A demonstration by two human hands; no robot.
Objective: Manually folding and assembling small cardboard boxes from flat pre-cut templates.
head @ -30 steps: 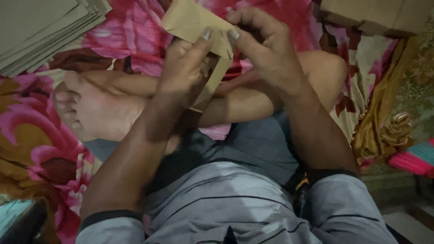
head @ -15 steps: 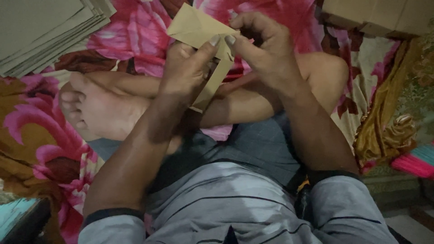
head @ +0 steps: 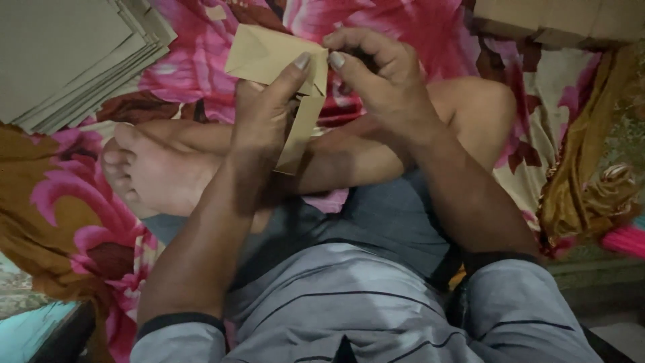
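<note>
The brown paper envelope (head: 269,57) sits up between both my hands, above my crossed legs. My left hand (head: 265,111) backs it from below, thumb pressed on the upper right corner, and my right hand (head: 379,74) meets it there, its fingers (head: 339,60) pinched together on that same corner, so both hands are clamped on the paper. A narrow flap (head: 299,134) hangs down from my fingers toward my shin. To make the fold well, I judge I should keep both thumbs close on the crease and run them along it evenly so the corner stays square. To the left of my fingers lies a stack of flat brown sheets (head: 67,60) on the flowered bedsheet (head: 195,74). Beyond my right fingers, more cardboard (head: 557,20) sits at the far edge. My foot (head: 154,168) lies just under my left wrist, so the free room is above.
</note>
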